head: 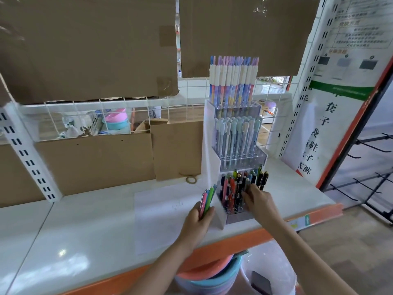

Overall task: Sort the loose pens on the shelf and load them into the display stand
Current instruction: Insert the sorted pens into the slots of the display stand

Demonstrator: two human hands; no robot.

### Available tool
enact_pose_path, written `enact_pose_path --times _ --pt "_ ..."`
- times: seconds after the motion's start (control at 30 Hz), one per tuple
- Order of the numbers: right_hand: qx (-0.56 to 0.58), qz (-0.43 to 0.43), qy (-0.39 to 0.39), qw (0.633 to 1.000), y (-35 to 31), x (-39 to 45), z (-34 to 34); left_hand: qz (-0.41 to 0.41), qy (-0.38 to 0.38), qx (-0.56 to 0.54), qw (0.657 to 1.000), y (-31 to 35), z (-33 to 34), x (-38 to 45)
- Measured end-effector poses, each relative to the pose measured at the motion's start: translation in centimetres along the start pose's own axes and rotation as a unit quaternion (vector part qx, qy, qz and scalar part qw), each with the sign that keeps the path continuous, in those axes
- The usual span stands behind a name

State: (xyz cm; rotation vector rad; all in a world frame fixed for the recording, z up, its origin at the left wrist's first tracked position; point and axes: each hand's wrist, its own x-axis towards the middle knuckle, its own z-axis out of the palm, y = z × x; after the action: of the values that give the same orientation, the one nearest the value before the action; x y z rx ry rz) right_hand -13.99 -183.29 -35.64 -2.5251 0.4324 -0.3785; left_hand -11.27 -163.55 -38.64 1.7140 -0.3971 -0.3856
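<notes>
At the far left, brown cardboard sheets (89, 47) hang over a white wire grid above the white shelf (89, 226), and a sheet of white paper (161, 218) lies flat on the shelf surface. The left hand (198, 220) curls its fingers round a small bundle of pens (207, 200), pink, blue and green, held upright just left of the display stand (214, 158). The stand rises in three tiers, each filled with pens standing upright; the lowest tier holds dark and bright ones (240, 188). The right hand (258, 200) reaches into this lowest tier, fingertips among the pens; whether it grips one I cannot tell.
</notes>
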Motion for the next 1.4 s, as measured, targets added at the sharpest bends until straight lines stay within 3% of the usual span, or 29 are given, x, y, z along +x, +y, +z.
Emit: enact_pose_path --times 0.2,0.37,0.47,0.6,0.73,0.83,0.93,1.07,1.2,1.4 --pt "-0.009 0.022 0.021 0.999 -0.1 0.2 0.6 -0.021 -0.01 -0.079 0.997 0.5 0.1 0.1" --pt "0.025 0.059 0.007 0.998 0.3 -0.9 0.6 0.012 -0.022 -0.086 0.996 0.9 0.8 -0.3" --pt "0.127 0.067 -0.016 0.989 -0.7 -3.2 0.4 0.025 -0.038 -0.08 0.996 1.4 0.9 -0.3" --pt "0.318 0.076 -0.113 0.938 -2.7 -6.1 0.8 0.036 -0.092 -0.043 0.994 1.7 1.9 -0.5" --pt "0.238 0.048 -0.074 0.967 -2.1 -6.1 1.0 0.017 -0.112 -0.03 0.993 1.2 2.6 -0.7" --pt "0.247 0.054 -0.063 0.965 -2.2 -5.9 0.1 -0.002 -0.118 -0.046 0.992 1.2 2.6 -0.4" --pt "0.257 0.059 0.001 0.965 -2.0 -4.6 -1.8 -0.023 -0.071 -0.031 0.997 1.1 2.4 -0.3" --pt "0.139 0.028 0.087 0.986 -0.3 -2.0 -3.6 -0.015 0.001 0.002 1.0 0.4 1.5 -0.3" --pt "0.035 -0.006 0.067 0.997 0.3 -0.4 -2.9 0.0 0.026 0.0 1.0 0.1 1.0 -0.2" --pt "-0.032 -0.011 0.042 0.999 -0.1 1.3 -2.4 0.004 0.007 -0.012 1.0 0.0 0.8 -0.3"
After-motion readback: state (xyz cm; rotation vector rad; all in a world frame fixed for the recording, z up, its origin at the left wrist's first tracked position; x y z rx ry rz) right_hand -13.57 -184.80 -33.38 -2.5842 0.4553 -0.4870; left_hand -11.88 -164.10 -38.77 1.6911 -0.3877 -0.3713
